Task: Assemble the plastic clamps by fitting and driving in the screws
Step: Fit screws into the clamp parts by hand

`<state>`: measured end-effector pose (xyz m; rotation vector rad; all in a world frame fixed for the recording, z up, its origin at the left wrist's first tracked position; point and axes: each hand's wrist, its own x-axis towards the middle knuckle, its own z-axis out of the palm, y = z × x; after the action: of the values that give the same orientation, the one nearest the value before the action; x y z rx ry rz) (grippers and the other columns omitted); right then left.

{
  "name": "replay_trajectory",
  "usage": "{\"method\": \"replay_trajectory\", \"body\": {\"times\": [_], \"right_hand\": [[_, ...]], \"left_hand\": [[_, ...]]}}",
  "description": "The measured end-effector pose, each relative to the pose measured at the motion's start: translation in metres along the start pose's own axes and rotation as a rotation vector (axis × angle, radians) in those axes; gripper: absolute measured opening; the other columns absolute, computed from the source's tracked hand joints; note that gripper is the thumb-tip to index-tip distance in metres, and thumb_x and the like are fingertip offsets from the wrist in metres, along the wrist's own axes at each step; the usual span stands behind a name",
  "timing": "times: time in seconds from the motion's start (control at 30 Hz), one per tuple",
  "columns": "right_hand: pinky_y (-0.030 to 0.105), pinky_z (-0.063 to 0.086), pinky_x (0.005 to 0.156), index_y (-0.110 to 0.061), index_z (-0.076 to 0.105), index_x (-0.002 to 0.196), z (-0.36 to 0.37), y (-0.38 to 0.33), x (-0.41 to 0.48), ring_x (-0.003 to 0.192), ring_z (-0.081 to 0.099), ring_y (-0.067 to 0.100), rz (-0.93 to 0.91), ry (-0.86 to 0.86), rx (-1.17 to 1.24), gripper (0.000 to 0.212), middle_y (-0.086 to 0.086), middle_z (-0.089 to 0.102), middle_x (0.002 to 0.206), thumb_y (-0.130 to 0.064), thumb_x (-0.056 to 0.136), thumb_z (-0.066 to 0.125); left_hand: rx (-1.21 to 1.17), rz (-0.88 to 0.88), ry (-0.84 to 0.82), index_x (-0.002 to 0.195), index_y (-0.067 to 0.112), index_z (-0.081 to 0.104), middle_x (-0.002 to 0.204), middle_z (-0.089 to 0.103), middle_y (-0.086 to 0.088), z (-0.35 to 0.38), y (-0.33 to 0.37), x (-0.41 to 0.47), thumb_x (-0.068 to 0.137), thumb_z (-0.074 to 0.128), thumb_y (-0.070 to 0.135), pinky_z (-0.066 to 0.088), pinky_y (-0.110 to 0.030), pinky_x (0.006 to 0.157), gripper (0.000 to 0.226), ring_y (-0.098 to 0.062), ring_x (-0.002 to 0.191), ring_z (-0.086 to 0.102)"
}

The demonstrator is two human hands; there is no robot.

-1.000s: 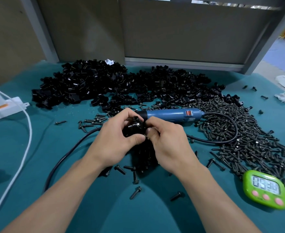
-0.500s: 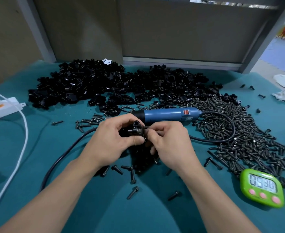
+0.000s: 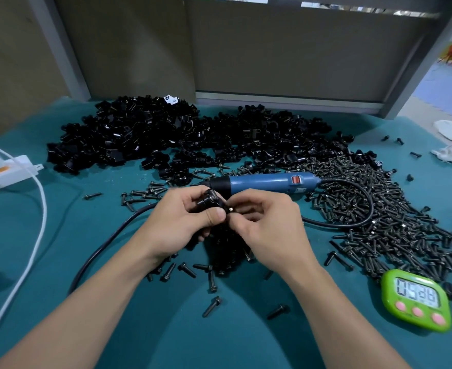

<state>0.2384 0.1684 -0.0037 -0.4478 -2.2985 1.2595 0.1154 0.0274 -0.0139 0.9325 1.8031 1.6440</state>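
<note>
- Head view: both forearms come in from the near edge and meet over the middle of the teal table.
- The left hand is turned palm inward. Its thumb and curled fingers grip a black plastic clamp, held a little above the table.
- The right hand has its fingers curled, and the fingertips pinch a small screw at the right side of the clamp, touching it.
- Just beyond the hands lies a blue electric screwdriver on its side, its tip pointing left.
- A big pile of black clamps is at the far side, and a heap of screws is spread on the right.
- A green timer lies near right, and a white cable runs along the left.
</note>
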Motion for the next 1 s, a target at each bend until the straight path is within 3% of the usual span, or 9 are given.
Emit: {"method": "replay_trajectory", "body": {"times": [0.13,0.27,0.4,0.47,0.57,0.7,0.83,1.0], "right_hand": [[0.025,0.059,0.061,-0.031,0.075,0.080,-0.0006,0.0003,0.0016,0.061,0.070,0.006,0.093,-0.003,-0.001,0.013,-0.013,0.073,0.065,-0.022,0.090,0.075],[0.023,0.051,0.049,-0.031,0.073,0.075,0.0012,-0.0019,-0.0002,0.049,0.060,0.005,0.122,-0.005,-0.088,0.019,-0.012,0.066,0.054,-0.031,0.094,0.069],[0.020,0.045,0.044,-0.028,0.072,0.075,0.0006,-0.0019,0.0004,0.045,0.056,0.004,0.141,0.001,-0.083,0.019,-0.008,0.066,0.052,-0.028,0.094,0.067],[0.016,0.047,0.047,-0.028,0.073,0.077,0.0006,-0.0015,0.0005,0.049,0.061,0.004,0.148,0.007,-0.042,0.017,-0.008,0.069,0.055,-0.021,0.092,0.069],[0.025,0.057,0.058,-0.030,0.075,0.080,0.0015,0.0001,0.0013,0.058,0.068,0.008,0.153,0.021,0.027,0.018,-0.009,0.072,0.064,-0.013,0.088,0.074],[0.025,0.058,0.063,-0.030,0.077,0.082,0.0012,0.0022,0.0023,0.063,0.071,0.010,0.141,0.044,0.116,0.026,-0.009,0.075,0.073,-0.004,0.087,0.076],[0.022,0.055,0.058,-0.032,0.077,0.083,0.0034,0.0012,0.0023,0.057,0.070,0.012,0.178,0.059,0.184,0.030,-0.003,0.074,0.069,-0.003,0.086,0.075],[0.022,0.055,0.055,-0.035,0.075,0.082,0.0044,0.0000,0.0024,0.055,0.071,0.011,0.170,0.086,0.140,0.022,-0.006,0.074,0.067,-0.013,0.086,0.078]], "left_hand": [[0.030,0.017,0.009,0.092,0.018,0.076,0.067,0.067,0.000,0.0010,-0.0018,0.0007,0.089,0.078,0.004,0.047,-0.023,0.048,0.015,-0.013,0.054,0.056],[0.079,0.040,0.006,0.091,0.025,0.077,0.076,0.072,-0.009,0.0021,-0.0017,0.0006,0.088,0.080,0.006,0.050,-0.023,0.055,0.019,-0.015,0.064,0.061],[0.103,0.055,-0.019,0.091,0.029,0.075,0.069,0.068,0.006,0.0028,-0.0024,0.0014,0.091,0.076,0.006,0.046,-0.019,0.052,0.023,-0.007,0.057,0.058],[0.112,0.057,-0.009,0.092,0.031,0.073,0.070,0.068,0.008,0.0032,-0.0026,0.0015,0.092,0.075,0.007,0.046,-0.019,0.052,0.024,-0.007,0.056,0.057],[0.104,0.054,-0.004,0.095,0.034,0.074,0.074,0.069,0.008,0.0026,-0.0017,0.0009,0.092,0.077,0.011,0.048,-0.023,0.053,0.023,-0.008,0.059,0.059],[0.111,0.036,0.010,0.105,0.041,0.073,0.101,0.078,0.011,0.0015,-0.0003,0.0004,0.083,0.084,0.006,0.051,-0.023,0.081,0.043,-0.005,0.091,0.071],[0.126,-0.002,0.021,0.097,0.038,0.061,0.086,0.076,0.009,0.0029,-0.0006,0.0009,0.083,0.080,-0.003,0.046,-0.032,0.080,0.048,-0.007,0.077,0.065],[0.129,-0.002,0.052,0.088,0.035,0.064,0.079,0.074,0.009,0.0036,0.0012,0.0007,0.080,0.083,-0.004,0.048,-0.021,0.073,0.045,-0.005,0.071,0.065]]}}
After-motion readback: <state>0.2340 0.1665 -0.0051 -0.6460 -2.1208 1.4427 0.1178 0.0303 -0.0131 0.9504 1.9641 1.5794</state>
